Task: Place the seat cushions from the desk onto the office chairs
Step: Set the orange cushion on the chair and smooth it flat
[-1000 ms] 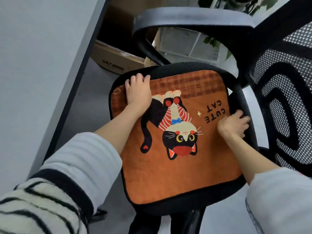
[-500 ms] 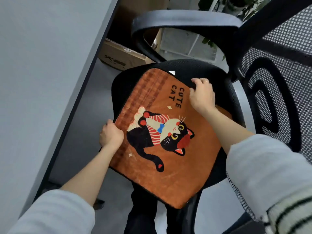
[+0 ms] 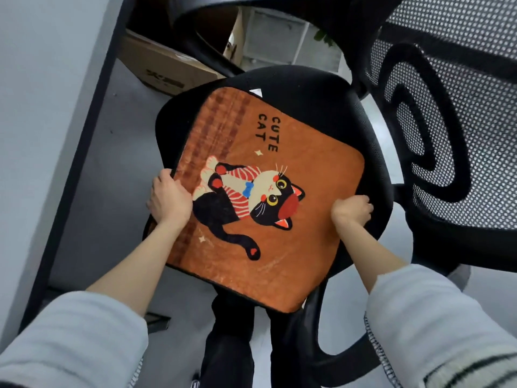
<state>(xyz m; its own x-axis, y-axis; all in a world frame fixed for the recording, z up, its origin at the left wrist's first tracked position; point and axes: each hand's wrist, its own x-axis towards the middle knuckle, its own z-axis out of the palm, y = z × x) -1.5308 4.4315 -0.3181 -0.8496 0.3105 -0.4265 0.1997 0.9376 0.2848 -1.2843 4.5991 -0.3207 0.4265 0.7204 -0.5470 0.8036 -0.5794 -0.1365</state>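
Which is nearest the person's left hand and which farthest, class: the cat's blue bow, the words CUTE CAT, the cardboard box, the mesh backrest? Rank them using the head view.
From the left hand, on the cushion's left edge:
1. Blue bow, just to its right, on the cat.
2. CUTE CAT, up and right.
3. Cardboard box, beyond the seat, under the desk.
4. Mesh backrest, far right.
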